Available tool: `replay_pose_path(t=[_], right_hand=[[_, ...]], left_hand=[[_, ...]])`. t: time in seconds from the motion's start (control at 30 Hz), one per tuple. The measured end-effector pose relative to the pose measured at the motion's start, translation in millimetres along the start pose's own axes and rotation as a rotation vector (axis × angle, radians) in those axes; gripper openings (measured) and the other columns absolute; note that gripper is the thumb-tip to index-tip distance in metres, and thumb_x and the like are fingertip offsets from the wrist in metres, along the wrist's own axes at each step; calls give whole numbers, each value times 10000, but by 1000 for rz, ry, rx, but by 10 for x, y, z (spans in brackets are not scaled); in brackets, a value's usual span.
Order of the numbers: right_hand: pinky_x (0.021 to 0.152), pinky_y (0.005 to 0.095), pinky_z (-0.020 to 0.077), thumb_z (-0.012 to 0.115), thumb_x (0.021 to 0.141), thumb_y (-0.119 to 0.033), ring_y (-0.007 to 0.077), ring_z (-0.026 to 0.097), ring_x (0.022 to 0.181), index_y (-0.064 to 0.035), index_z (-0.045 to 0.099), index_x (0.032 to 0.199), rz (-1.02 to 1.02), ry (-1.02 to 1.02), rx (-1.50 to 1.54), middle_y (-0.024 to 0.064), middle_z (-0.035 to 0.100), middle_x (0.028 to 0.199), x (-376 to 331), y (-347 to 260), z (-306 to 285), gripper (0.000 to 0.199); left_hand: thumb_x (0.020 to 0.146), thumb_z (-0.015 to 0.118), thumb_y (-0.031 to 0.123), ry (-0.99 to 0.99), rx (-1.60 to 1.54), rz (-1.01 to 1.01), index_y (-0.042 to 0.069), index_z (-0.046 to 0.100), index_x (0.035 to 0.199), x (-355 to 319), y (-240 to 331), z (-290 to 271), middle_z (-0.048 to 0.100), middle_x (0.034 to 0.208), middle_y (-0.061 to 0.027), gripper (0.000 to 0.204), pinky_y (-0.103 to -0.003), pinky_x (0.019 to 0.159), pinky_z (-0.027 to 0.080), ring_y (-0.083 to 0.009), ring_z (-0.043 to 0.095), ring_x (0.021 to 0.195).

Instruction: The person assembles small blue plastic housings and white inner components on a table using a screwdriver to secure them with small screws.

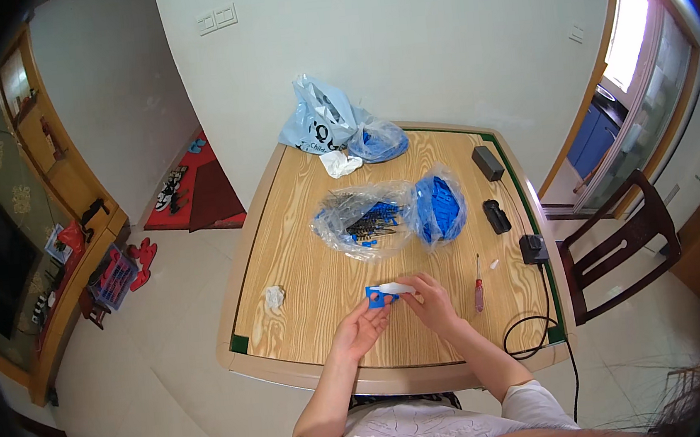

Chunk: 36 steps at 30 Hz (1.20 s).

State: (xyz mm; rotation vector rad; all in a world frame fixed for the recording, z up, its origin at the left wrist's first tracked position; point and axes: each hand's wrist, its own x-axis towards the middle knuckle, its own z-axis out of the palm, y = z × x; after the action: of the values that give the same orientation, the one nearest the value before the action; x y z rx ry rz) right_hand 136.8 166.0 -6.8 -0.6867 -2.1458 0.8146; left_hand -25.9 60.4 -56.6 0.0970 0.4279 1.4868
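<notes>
Head view: a square wooden table (305,272) with a pale rim and dark green edging fills the centre of the frame, pushed against a white wall at the top. Pale tiled floor all round. A wooden shelf unit runs down the left edge; one dark wooden chair (619,249) stands at right, and a bright doorway shows at upper right.

Counts on the table: three black box-shaped devices along the right side (487,162), one with a black cable (534,327) looping off the near edge; one red-handled screwdriver (478,285) at centre right; two crumpled white scraps, one at lower left (274,297), one near the top (339,164).

Containers: a clear plastic bag (364,220) at centre holds dark, thin parts and some blue ones; just beside it on the right a clear bag (439,207) is stuffed with blue pieces. At the top edge, two more bags (333,124), pale blue, contents unclear.

Hands, lower centre: left hand (361,327) half open, fingertips pinching a small blue plastic part (381,297). Right hand (433,300) closed round a white tube-like item (395,288), its tip resting on the blue part.
</notes>
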Motion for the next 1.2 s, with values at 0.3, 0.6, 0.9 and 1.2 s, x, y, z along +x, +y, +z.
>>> replay_pose_path(t=[0.3,0.6,0.9,1.2], right_hand=[[797,376,492,649,788,-60,317,592,944,-91,620,1065,-12,-21,-50,124,597,1007,-21,12,-12,280],[765,380,493,642,796,-68,318,594,917,-108,629,1062,-35,-10,-80,120,598,991,-20,18,-30,269],[688,346,497,657,784,-25,294,612,833,-71,626,1048,-105,24,-104,111,602,937,-13,54,-5,269],[662,304,508,650,799,-18,241,623,806,-67,630,1058,3,-27,-19,102,610,952,-86,116,67,265]], left_hand=[[928,538,253,18,55,-5,76,518,1217,9,-28,-13,623,1137,-83,339,-280,786,451,-152,583,966],[930,546,224,17,78,18,73,518,1199,39,-53,-6,627,1107,-89,310,-267,773,465,-132,590,927],[930,541,162,-67,-37,25,46,488,1221,88,-85,-96,604,1095,-143,318,-248,775,503,-146,600,904],[940,525,188,-54,-152,-6,48,455,1258,157,-107,-298,602,1093,-159,354,-238,741,527,-159,613,884]])
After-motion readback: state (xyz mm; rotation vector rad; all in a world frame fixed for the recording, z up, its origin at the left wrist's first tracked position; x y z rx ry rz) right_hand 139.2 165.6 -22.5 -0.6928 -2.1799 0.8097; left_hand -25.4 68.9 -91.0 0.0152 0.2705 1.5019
